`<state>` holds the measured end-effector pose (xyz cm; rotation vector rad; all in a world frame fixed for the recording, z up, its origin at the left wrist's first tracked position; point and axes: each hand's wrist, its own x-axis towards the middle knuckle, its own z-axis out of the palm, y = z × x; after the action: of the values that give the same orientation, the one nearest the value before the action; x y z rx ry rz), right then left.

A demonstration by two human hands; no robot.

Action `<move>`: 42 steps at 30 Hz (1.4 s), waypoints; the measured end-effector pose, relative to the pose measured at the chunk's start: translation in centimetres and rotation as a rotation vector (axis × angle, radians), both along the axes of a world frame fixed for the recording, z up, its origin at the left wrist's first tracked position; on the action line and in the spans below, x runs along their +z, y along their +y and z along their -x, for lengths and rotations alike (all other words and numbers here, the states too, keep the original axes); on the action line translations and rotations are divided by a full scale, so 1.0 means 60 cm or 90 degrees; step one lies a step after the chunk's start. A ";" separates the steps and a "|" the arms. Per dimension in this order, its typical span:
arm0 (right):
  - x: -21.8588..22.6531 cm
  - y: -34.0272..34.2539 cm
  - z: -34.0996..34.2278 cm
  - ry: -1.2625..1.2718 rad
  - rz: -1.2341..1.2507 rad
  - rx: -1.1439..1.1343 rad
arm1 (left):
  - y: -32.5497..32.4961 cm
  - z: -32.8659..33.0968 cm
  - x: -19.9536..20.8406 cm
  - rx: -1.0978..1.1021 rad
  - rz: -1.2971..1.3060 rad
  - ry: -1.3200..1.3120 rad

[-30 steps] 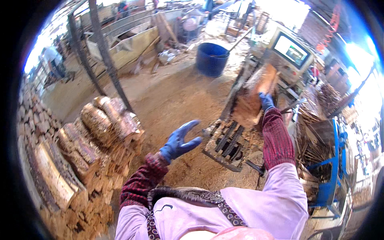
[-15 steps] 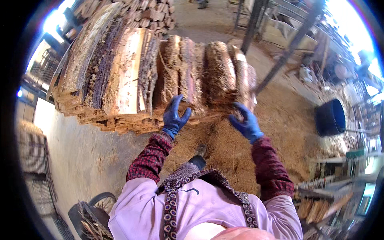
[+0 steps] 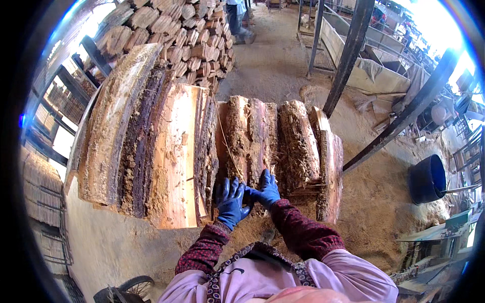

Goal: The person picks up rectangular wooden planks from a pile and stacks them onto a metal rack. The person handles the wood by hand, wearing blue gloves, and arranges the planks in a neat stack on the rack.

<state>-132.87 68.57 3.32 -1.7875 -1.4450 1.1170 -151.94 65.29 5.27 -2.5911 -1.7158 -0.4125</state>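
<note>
A stack of sawdust-covered bark slabs (image 3: 174, 161) lies in front of me, the slabs side by side with their near ends toward me. My left hand (image 3: 232, 203), in a blue glove, rests with fingers stretched out at the near ends of the middle slabs. Close beside it, almost touching, my right hand (image 3: 264, 191) lies on a brown slab (image 3: 259, 134), also gloved in blue, its fingers extended and its thumb toward the left hand. Neither is wrapped round a slab. A thicker bark-covered piece (image 3: 298, 146) lies just right of my right hand.
Behind the stack rises a large pile of split wood (image 3: 187, 43). Dark posts (image 3: 352, 55) stand at the far right, with a slanting beam (image 3: 404, 121) nearby. A dark bucket (image 3: 427, 179) sits on the right. A wheel (image 3: 136, 286) shows at lower left. Someone's legs (image 3: 236, 22) are far ahead.
My right hand has moved left, close to my left hand, and both now lie on the middle slabs. The view has tilted up, so the stack sits lower in the picture.
</note>
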 end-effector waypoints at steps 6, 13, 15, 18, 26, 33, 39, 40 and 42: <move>-0.023 0.009 -0.104 -0.094 0.028 0.097 | -0.038 -0.032 0.035 -0.104 0.037 -0.323; 0.174 -0.218 -0.250 0.475 0.111 0.068 | -0.128 -0.082 -0.022 -0.180 0.121 -0.452; 0.179 -0.313 -0.273 0.453 0.070 0.116 | -0.151 -0.100 -0.068 -0.139 0.431 -0.821; 0.203 -0.441 -0.294 0.568 0.110 0.093 | -0.148 -0.178 0.032 -0.013 0.851 -1.252; 0.124 -0.571 -0.320 0.842 0.181 -0.102 | -0.162 -0.352 -0.053 -0.375 1.295 -1.266; 0.104 -0.381 -0.375 0.445 -0.127 -0.193 | -0.006 -0.478 -0.017 0.053 0.548 -0.603; -0.012 -0.326 -0.475 -0.048 -0.031 -0.100 | -0.090 -0.358 -0.132 -0.240 0.544 -0.456; 0.007 -0.345 -0.469 -0.184 -0.031 -0.053 | -0.117 -0.282 -0.146 -0.165 0.608 -0.512; 0.032 -0.384 -0.419 -0.199 -0.207 -0.079 | -0.158 -0.136 -0.151 0.076 0.704 -0.619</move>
<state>-107.74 45.50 5.22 -1.8384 -1.5627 0.5187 -143.76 55.79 -3.80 -3.1447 -3.0974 -1.1225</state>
